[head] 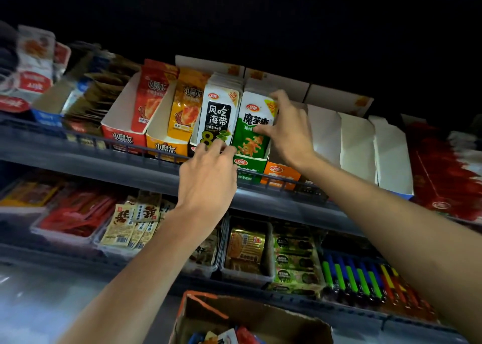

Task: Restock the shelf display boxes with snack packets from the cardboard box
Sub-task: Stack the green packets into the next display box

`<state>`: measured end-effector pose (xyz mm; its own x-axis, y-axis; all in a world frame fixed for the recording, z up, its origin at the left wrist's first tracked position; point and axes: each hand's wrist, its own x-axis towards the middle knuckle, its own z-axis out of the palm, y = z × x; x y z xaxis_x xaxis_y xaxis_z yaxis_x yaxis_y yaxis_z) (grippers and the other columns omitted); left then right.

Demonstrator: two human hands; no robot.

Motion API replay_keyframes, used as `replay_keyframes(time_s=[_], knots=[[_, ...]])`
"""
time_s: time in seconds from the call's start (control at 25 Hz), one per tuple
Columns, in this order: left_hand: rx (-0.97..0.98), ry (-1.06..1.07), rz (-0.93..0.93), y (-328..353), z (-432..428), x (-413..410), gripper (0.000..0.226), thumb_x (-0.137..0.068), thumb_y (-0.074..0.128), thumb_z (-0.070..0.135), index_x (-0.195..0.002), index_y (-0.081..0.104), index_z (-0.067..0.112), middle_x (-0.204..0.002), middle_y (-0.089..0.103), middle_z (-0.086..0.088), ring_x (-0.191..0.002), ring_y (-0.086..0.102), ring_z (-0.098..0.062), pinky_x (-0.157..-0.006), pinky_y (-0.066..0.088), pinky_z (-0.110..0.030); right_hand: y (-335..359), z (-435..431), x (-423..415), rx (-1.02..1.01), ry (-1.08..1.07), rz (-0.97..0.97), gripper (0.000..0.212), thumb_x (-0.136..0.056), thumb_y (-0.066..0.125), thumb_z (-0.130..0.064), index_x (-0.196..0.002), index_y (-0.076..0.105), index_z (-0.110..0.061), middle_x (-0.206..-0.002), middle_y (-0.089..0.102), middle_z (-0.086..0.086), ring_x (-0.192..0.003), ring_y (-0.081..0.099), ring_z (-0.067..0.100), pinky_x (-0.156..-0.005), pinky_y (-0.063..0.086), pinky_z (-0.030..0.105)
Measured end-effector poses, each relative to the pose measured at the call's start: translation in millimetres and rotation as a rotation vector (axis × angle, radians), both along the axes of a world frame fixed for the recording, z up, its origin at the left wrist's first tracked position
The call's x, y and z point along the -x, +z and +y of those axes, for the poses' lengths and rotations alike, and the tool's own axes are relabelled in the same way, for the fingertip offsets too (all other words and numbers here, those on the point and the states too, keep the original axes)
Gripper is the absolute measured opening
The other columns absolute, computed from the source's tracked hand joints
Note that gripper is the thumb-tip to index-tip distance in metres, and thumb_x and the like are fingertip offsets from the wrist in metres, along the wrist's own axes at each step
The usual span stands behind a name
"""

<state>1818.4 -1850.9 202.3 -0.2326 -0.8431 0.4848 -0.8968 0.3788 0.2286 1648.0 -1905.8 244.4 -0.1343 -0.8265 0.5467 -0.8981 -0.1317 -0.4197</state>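
On the upper shelf a row of green and white snack packets [251,127] stands upright in a green display box [247,165]. My right hand [287,132] grips the right side of these packets, thumb on the front one, fingers over the top corner. My left hand [208,176] pinches the lower edge where the black-and-white seaweed packets [217,114] meet the green ones. The open cardboard box [250,323] with loose packets sits at the bottom of the view.
Red [122,135] and orange [163,143] display boxes stand to the left. White-sided display boxes [357,145] line the shelf to the right, their contents hidden. A wire rail [281,180] runs along the shelf front. The lower shelf holds trays of snacks and lighters [365,278].
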Motion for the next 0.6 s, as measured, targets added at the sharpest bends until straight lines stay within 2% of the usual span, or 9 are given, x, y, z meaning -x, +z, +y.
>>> replay_keyframes(time_s=[0.12, 0.2, 0.44, 0.6], knots=[[-0.012, -0.002, 0.012, -0.7, -0.8, 1.1, 0.035, -0.097, 0.052, 0.027, -0.132, 0.054, 0.020, -0.131, 0.054, 0.001, -0.115, 0.052, -0.024, -0.076, 0.052, -0.038, 2.8, 3.8, -1.7, 0.036, -0.049, 0.244, 0.077, -0.072, 0.085, -0.032, -0.136, 0.041, -0.024, -0.124, 0.060, 0.006, -0.112, 0.059, 0.025, -0.092, 0.050, 0.039], [-0.011, 0.004, 0.014, -0.9, -1.0, 1.7, 0.037, -0.098, 0.052, 0.027, -0.133, 0.053, 0.020, -0.132, 0.053, 0.000, -0.115, 0.052, -0.023, -0.077, 0.051, -0.038, 3.5, 7.8, -4.2, 0.031, -0.076, 0.346, 0.081, -0.073, 0.084, -0.033, -0.140, 0.039, -0.025, -0.127, 0.051, 0.009, -0.112, 0.055, 0.027, -0.094, 0.047, 0.039], [-0.004, -0.004, -0.003, -1.5, 0.9, 3.2, 0.039, -0.097, 0.053, 0.026, -0.135, 0.051, 0.018, -0.133, 0.052, -0.003, -0.115, 0.053, -0.026, -0.076, 0.052, -0.040, 1.8, 10.4, -5.8, 0.067, -0.104, 0.394, 0.082, -0.072, 0.086, -0.032, -0.139, 0.041, -0.024, -0.130, 0.041, 0.012, -0.110, 0.053, 0.029, -0.093, 0.050, 0.043], [-0.034, -0.018, -0.012, -4.9, 6.1, 1.8, 0.045, -0.095, 0.057, 0.025, -0.138, 0.046, 0.019, -0.136, 0.046, -0.005, -0.119, 0.051, -0.027, -0.078, 0.051, -0.041, -2.9, 19.1, -1.5, 0.115, -0.062, 0.340, 0.082, -0.075, 0.084, -0.029, -0.142, 0.039, -0.020, -0.136, 0.037, 0.014, -0.118, 0.052, 0.031, -0.098, 0.051, 0.044]])
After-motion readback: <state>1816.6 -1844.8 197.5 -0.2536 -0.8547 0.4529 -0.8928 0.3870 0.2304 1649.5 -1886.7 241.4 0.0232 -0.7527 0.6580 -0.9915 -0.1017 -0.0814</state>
